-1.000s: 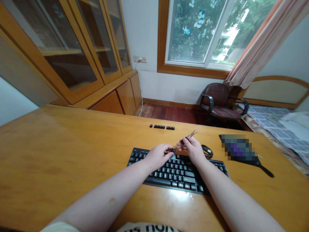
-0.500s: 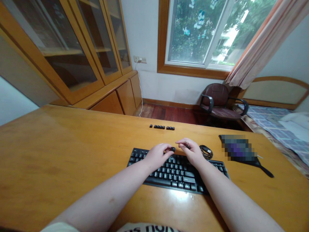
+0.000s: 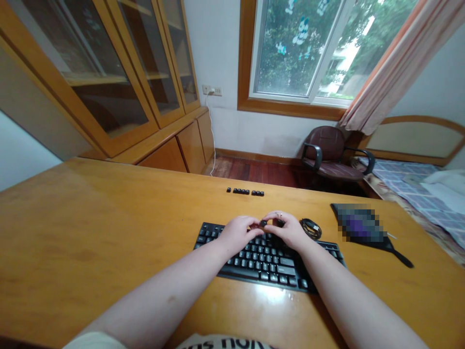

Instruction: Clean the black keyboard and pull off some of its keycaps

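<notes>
A small black keycap (image 3: 263, 223) is held above the back edge of the black keyboard (image 3: 254, 257). My left hand (image 3: 240, 235) reaches in from the left, closed, with its fingertips at the keycap's left side. From the other side, my right hand (image 3: 286, 229) pinches the same keycap between thumb and fingers. A small dark shape shows under the curled fingers of my right hand; I cannot make out what it is. The keyboard lies flat on the desk under both wrists, its middle partly covered by my hands and right forearm.
Several loose black keycaps (image 3: 241, 191) stand in a row near the desk's (image 3: 109, 232) far edge. A coiled black cable (image 3: 311, 229) lies right of my right hand. Farther right is a dark pouch (image 3: 390, 245), partly pixelated. An office chair (image 3: 327, 150) stands beyond the desk.
My right hand has moved left and closed its thumb and fingers onto the keycap that my left hand holds. The gap between the two hands is gone.
</notes>
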`<state>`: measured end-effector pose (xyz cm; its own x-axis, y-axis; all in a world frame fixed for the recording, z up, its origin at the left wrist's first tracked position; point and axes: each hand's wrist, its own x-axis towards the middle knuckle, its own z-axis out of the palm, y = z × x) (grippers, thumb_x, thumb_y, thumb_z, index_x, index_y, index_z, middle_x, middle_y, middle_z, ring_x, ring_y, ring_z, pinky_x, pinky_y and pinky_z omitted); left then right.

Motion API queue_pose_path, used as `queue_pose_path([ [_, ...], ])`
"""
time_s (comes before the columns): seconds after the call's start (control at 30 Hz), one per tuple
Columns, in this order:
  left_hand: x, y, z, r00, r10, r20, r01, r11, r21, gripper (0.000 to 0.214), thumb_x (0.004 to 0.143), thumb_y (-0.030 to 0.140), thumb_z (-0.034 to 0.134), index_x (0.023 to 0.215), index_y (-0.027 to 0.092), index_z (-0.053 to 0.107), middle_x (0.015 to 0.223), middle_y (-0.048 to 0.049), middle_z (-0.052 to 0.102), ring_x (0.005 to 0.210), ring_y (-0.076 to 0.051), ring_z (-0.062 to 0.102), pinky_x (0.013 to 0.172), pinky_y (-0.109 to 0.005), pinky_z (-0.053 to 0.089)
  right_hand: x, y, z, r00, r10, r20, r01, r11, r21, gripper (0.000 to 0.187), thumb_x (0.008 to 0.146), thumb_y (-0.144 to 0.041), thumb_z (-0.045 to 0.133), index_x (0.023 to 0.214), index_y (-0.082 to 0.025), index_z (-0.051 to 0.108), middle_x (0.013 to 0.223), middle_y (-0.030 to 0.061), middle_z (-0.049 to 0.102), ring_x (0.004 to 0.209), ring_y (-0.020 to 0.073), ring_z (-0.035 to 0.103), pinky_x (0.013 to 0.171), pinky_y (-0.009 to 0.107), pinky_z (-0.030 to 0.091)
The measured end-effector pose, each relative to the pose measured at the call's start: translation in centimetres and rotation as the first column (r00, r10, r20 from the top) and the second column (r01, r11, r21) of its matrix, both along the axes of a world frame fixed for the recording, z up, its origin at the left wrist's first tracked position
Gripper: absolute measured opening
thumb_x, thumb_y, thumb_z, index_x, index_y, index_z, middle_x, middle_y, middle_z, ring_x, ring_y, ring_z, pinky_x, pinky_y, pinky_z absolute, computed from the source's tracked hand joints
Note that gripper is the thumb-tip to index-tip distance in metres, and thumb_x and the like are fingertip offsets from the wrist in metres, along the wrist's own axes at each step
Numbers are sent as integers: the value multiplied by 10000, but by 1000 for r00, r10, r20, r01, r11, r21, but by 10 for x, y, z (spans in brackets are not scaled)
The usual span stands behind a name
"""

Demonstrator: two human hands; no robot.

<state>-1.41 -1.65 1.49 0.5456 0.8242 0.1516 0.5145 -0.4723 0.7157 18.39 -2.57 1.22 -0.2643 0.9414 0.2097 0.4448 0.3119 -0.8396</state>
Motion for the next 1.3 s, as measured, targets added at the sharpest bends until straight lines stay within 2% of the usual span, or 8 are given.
queue_pose_path([
  [0.1,1,-1,-1,999,-19,-33,21,999,40,183,807,340,562,904,217,656,885,-7,669,845,-165,591,778,-273,437,1,5,9,982,-121,147,114,992,49,252,729,-375,627,883,-182,676,778,28,636,621,132,508,617,269,421],
  [0.2,1,-2,-1,998,-42,-48,45,998,54,184,831,337,527,892,222,657,888,-4,672,851,-161,592,784,-271,434,5,19,26,935,-189,301,176,982,71,206,720,-346,629,850,-197,686,777,22,650,646,141,525,641,267,413],
  [0.37,1,-2,3,997,-45,-55,46,998,31,209,844,344,504,881,210,660,889,-10,677,857,-160,595,773,-267,437,15,70,45,870,-231,437,296,951,-86,169,674,-277,674,823,-199,691,757,20,677,653,149,574,615,245,398],
  [0.5,0,-2,5,996,-60,-58,61,998,19,218,854,333,484,890,209,660,910,-14,681,880,-162,593,798,-271,434,18,109,24,780,-368,506,459,886,-62,174,710,-233,633,863,-167,686,823,72,688,714,167,601,629,241,397],
  [0.63,-1,-2,5,996,-66,-58,66,998,13,226,862,335,471,900,214,657,920,-14,680,883,-161,592,803,-269,433,20,121,-7,758,-383,528,442,897,17,182,750,-273,598,887,-189,682,933,90,677,834,192,600,692,251,401],
  [0.73,-1,-1,5,997,-63,-55,63,998,7,229,865,336,465,898,216,658,917,-13,677,880,-160,589,805,-267,432,25,122,-21,759,-359,543,420,907,14,184,746,-287,605,885,-196,684,935,83,678,848,197,601,709,255,405],
  [0.93,0,-1,6,996,-60,-60,60,998,-5,227,866,332,463,887,215,657,900,-8,678,872,-156,593,796,-263,433,28,126,-28,791,-320,521,406,912,-57,227,732,-276,631,940,-196,675,905,64,695,829,178,618,721,242,421],
  [1.3,0,-1,6,995,-59,-80,60,998,10,224,867,316,455,886,211,652,899,-13,673,866,-158,591,793,-270,437,25,124,-30,821,-312,478,388,919,-66,200,711,-275,638,893,-204,680,836,38,687,773,164,607,669,243,414],
])
